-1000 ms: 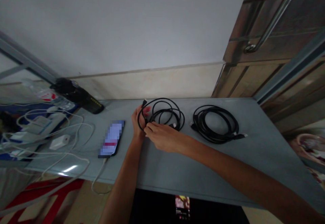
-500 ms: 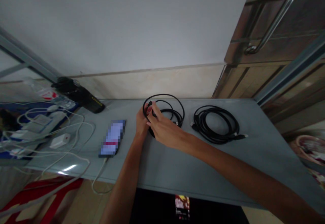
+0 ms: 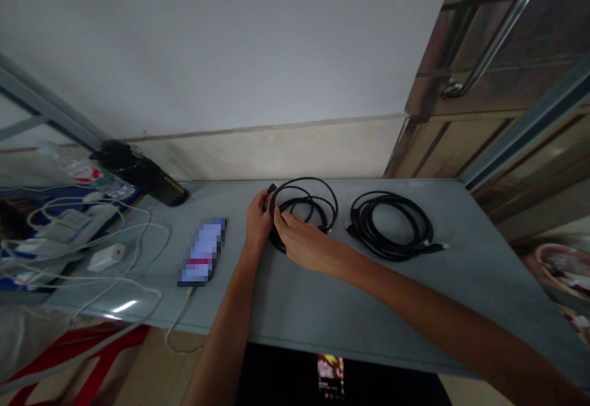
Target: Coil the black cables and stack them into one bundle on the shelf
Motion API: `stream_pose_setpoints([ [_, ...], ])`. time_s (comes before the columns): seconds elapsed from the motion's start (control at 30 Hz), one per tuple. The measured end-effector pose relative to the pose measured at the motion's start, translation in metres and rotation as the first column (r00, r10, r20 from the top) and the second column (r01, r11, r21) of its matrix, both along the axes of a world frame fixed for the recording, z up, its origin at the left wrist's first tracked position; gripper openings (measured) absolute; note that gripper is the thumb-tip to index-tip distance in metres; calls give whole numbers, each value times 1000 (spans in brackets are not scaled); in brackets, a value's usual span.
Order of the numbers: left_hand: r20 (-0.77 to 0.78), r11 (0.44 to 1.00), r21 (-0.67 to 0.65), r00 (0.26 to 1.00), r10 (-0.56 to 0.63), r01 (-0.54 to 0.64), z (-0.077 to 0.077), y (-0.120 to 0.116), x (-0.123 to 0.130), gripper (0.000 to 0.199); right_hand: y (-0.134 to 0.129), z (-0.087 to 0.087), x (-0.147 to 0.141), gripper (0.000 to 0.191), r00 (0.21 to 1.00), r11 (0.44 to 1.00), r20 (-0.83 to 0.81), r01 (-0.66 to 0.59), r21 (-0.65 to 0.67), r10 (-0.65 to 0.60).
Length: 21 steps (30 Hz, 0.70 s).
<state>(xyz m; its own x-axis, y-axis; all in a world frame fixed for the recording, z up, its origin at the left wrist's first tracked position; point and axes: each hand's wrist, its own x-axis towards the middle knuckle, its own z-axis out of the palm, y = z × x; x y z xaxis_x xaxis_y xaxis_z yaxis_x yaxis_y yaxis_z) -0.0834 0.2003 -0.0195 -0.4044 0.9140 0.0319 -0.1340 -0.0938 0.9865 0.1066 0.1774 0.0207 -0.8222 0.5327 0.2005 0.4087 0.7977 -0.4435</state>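
Note:
A black cable (image 3: 328, 192) in loose loops is between my two hands, partly on the grey table (image 3: 313, 308) and partly raised. My left hand (image 3: 259, 218) is closed on the cable's left side, and a dark plug (image 3: 271, 188) sticks up above its fingers. My right hand (image 3: 302, 240) pinches the cable just to the right, its fingertips close to the left ones. Part of the loops is hidden behind my right hand. A second black cable (image 3: 396, 252), neatly coiled, lies flat to the right with its plug ends showing.
A phone (image 3: 203, 252) with a white lead lies left of my hands. Farther left are a black bottle (image 3: 142, 172), a white charger (image 3: 106, 257), a power strip (image 3: 69, 228) and tangled white cords. A wall stands behind the table; a metal door handle (image 3: 498, 37) is at right.
My right fingers have moved slightly down and away from the plug, along the cable. The raised loop has sunk a little and shifted right. My left hand stays almost in place.

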Motion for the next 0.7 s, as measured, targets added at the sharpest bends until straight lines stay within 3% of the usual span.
stream_pose_setpoints([
  [0.17,-351,994,27,930,105,-102,0,1,-2,31,6,-5,-1,71,999,999,-10,45,2,-45],
  [0.27,-507,991,39,852,131,-129,0,0,0,52,5,-2,-2,61,996,997,38,80,-7,-80],
  [0.43,-453,988,-36,884,115,-147,-2,-1,4,73,-5,11,0,65,969,986,182,164,33,-167],
  [0.6,-572,999,17,819,41,-39,-5,-1,6,57,-11,12,0,42,955,978,246,127,166,-166],
  [0.7,-585,999,32,811,22,-4,-9,1,1,52,-11,6,-2,49,961,974,239,86,211,-137],
])
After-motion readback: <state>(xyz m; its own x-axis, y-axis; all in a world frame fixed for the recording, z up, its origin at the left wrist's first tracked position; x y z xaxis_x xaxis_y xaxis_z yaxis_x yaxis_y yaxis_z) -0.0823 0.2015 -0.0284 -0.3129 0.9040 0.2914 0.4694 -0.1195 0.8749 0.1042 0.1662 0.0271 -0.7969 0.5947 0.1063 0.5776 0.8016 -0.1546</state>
